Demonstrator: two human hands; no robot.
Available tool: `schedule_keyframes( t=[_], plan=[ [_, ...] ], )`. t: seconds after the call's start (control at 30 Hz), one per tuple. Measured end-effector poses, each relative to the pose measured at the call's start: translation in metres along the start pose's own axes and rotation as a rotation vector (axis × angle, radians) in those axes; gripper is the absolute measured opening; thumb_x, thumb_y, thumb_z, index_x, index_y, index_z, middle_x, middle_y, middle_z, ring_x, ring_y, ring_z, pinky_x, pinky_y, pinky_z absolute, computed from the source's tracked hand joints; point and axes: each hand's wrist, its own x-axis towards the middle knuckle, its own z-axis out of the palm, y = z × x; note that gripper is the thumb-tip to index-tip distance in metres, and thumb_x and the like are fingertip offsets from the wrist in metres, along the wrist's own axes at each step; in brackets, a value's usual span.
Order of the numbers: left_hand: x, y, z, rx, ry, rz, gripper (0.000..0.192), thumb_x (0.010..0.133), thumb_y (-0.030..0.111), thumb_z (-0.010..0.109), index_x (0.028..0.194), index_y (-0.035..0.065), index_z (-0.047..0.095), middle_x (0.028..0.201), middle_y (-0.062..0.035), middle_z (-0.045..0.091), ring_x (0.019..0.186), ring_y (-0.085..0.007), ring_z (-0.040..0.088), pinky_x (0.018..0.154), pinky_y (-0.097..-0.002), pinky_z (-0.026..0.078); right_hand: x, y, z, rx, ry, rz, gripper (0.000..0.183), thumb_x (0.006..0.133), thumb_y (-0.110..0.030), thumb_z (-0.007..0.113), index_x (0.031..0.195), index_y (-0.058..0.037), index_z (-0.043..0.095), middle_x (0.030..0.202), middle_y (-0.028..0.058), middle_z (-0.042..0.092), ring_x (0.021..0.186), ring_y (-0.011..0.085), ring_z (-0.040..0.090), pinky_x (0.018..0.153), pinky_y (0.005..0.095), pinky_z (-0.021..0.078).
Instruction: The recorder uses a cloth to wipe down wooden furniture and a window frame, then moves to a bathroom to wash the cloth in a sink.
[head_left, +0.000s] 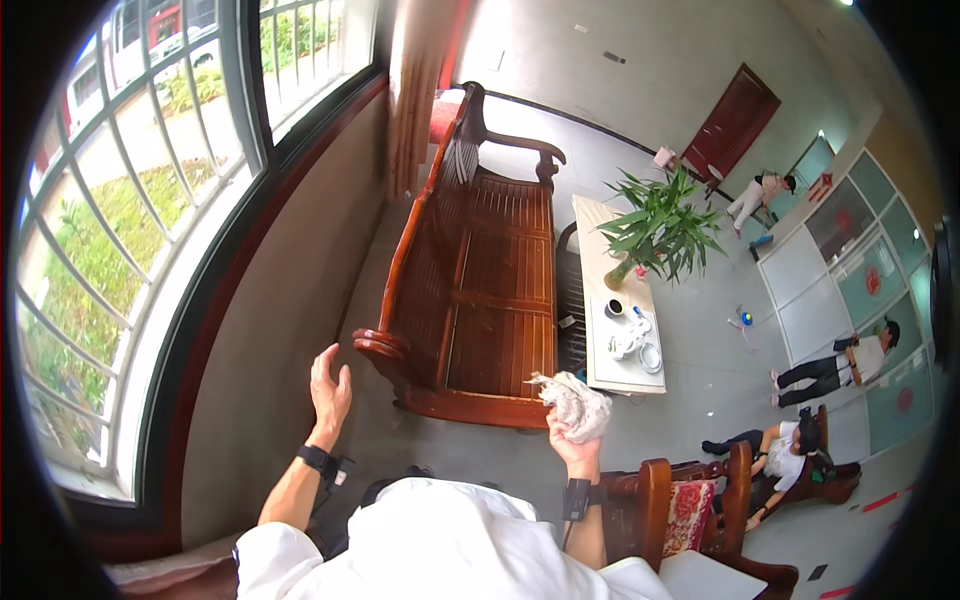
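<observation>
My right hand (574, 451) grips a crumpled, pale cloth (576, 409), one frayed end of which sticks out to the left. The cloth is in front of the near right corner of a brown wooden bench (502, 262); whether they touch I cannot tell. Raised with its fingers apart, my left hand (330, 390) holds nothing. It is close to the bench's curled armrest end (379, 343), with a gap between them. Black bands circle both wrists.
Left is a barred window (142, 202) above a wall. A table (596, 225) carries a leafy potted plant (660, 221), a dark cup (614, 307) and white dishes. One person (780, 457) sits at right; two others stand farther off. A wooden chair (654, 510) is beside my right arm.
</observation>
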Motion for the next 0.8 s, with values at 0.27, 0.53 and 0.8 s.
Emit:
schedule_keyframes(
  t=[0.27, 0.53, 0.8],
  plan=[
    [0.003, 0.020, 0.015, -0.377, -0.138, -0.147, 0.022, 0.083, 0.002, 0.051, 0.104, 0.0020, 0.055, 0.089, -0.0063, 0.060, 0.080, -0.0109, 0.055, 0.072, -0.0235, 0.045, 0.035, 0.039, 0.028, -0.074, -0.008, 0.083, 0.034, 0.079, -0.036, 0.049, 0.096, -0.0064, 0.056, 0.086, 0.0079, 0.056, 0.069, 0.0176, 0.044, 0.044, 0.0215, 0.0324],
    [0.043, 0.207, -0.020, -0.544, -0.291, 0.566, 0.020, 0.076, 0.000, 0.053, 0.095, -0.0013, 0.059, 0.090, -0.0134, 0.060, 0.080, -0.0239, 0.059, 0.072, -0.0312, 0.047, -0.007, 0.018, 0.020, 0.064, -0.006, 0.018, 0.035, 0.078, -0.037, 0.052, 0.100, -0.0107, 0.057, 0.089, 0.0052, 0.058, 0.068, 0.0157, 0.047, 0.044, 0.0226, 0.0337],
    [0.025, 0.326, -0.087, -1.624, -0.428, 1.029, 0.011, 0.083, 0.012, 0.050, 0.087, 0.0070, 0.059, 0.091, -0.0096, 0.057, 0.077, -0.0223, 0.054, 0.066, -0.0324, 0.047, -0.040, -0.008, -0.005, 0.174, -0.094, -0.161, 0.036, 0.077, -0.034, 0.052, 0.102, -0.0084, 0.056, 0.091, 0.0048, 0.056, 0.073, 0.0152, 0.047, 0.047, 0.0233, 0.0357]
  ],
)
